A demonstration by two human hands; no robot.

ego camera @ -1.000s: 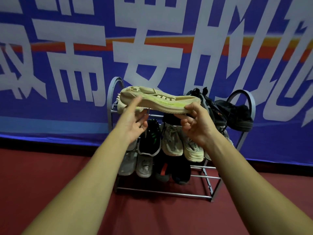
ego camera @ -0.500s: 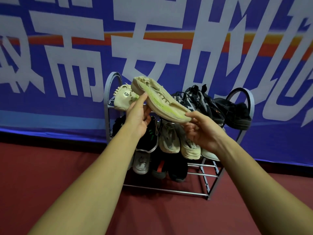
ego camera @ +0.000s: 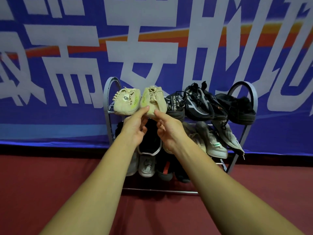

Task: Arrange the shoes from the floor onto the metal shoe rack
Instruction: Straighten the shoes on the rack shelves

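On top shelf of the shoe rack (ego camera: 108,92), left end: beige shoe (ego camera: 153,102) points toe-first at the camera, tilted toe-down, touching its matching shoe (ego camera: 126,103) on the left. On its right it is pressed against a black lettered shoe (ego camera: 175,106).

Left grip (ego camera: 135,128) comes from below-left. Its thumb lies on the toe and its fingers curl under, so it is clamped on the beige shoe. Right grip (ego camera: 171,131) comes from below-right. Its thumb tip meets the toe's lower edge with fingers curled beneath; can't tell if they hold the sole. Both grips sit at the toe end, with the heel well behind them toward the banner (ego camera: 50,48).

Hidden:
- The shoe's sole and the shelf bar under it, so can't tell if the weight is on the rack or on the grips.
- The left middle shelf, behind the wrists; only part of a black shoe with a white rim (ego camera: 149,146) shows.
- The bottom shelf is dark. A grey shoe (ego camera: 147,165) is readable, the black ones beside it are not.
- The banner is cut off at the top and both sides.

Room:
- The top shelf is packed side to side between the two end arches, with black shoes (ego camera: 237,107) running to the right arch.
- Toes overhang the front edge.
- Pale shoes (ego camera: 215,143) fill the right of the middle shelf.
- Red floor (ego camera: 50,184) spreads in front of the rack under both forearms.
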